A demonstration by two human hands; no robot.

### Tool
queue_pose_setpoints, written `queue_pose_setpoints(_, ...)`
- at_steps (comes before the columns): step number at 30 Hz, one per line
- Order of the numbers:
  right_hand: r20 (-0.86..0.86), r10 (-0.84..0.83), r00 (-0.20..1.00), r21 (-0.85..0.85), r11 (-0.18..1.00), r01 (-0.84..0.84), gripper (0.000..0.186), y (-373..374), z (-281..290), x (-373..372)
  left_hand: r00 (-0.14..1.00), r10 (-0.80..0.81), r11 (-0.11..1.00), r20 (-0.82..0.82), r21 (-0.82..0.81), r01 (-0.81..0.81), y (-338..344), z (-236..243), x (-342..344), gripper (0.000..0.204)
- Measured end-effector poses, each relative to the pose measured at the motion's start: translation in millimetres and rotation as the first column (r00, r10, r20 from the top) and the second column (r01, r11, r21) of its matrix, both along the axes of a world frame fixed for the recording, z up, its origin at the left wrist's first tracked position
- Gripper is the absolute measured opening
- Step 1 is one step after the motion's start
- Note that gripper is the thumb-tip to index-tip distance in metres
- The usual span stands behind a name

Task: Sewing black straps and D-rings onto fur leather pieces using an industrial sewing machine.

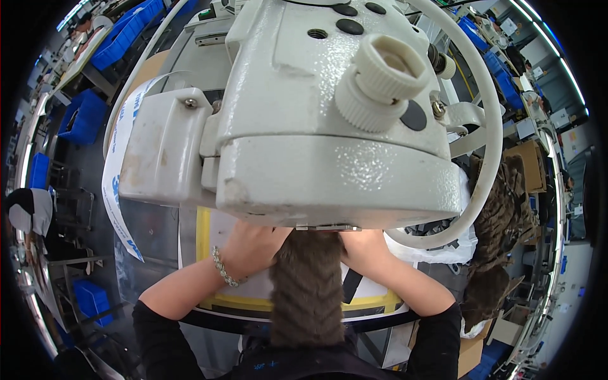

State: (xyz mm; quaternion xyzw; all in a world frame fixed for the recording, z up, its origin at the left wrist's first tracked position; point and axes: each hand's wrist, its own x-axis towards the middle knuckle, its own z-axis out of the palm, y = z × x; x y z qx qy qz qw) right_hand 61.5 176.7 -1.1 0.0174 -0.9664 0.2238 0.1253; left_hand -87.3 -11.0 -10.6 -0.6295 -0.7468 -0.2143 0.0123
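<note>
A large white sewing machine head (pixel 285 171) fills the upper middle. Beneath its lower edge a long brown fur strip (pixel 306 291) runs toward my body, between my hands. My left hand (pixel 256 247), with a beaded bracelet at the wrist, is bent against the strip's left edge, its fingers closed on it and partly hidden. My right hand (pixel 364 250) touches the strip's right side; its fingertips are hidden under the machine. A black strap (pixel 351 285) lies beside the fur on the white, yellow-bordered work surface (pixel 240 294).
Brown fur pieces (pixel 497 209) are piled at the right beside a white bag (pixel 443 253) with small dark pieces. A printed white tape (pixel 123 177) hangs at the left. A curved white tube (pixel 491 164) loops round the machine. Blue bins (pixel 79 117) and other workbenches line both sides.
</note>
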Motion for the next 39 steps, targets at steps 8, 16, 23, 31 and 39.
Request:
queue_pose_setpoints(8, -0.148, 0.008, 0.989, 0.228, 0.973, 0.026, 0.041, -9, 8, -4, 0.994, -0.038, 0.998, -0.101, 0.038, 0.042, 3, 2, -1, 0.018)
queue_pose_setpoints(16, -0.227, 0.045, 0.973, 0.344, 0.938, 0.037, 0.032, -12, 6, -7, 0.964, -0.039, 0.991, -0.264, 0.113, 0.071, 5, 5, 2, 0.017)
queue_pose_setpoints(23, -0.238, 0.048, 0.97, 0.392, 0.919, 0.051, 0.03, -14, 7, -7, 0.949, -0.027, 0.987, -0.313, 0.139, 0.074, 6, 2, 4, 0.017)
queue_pose_setpoints(31, -0.216, 0.027, 0.976, 0.419, 0.905, 0.068, 0.031, -16, 7, -3, 0.949, -0.031, 0.989, -0.313, 0.126, 0.074, 7, 8, 3, 0.012)
queue_pose_setpoints(39, -0.283, 0.03, 0.959, 0.412, 0.906, 0.093, 0.028, -16, 4, -5, 0.937, -0.001, 0.989, -0.351, 0.137, 0.052, 6, 7, 3, 0.009)
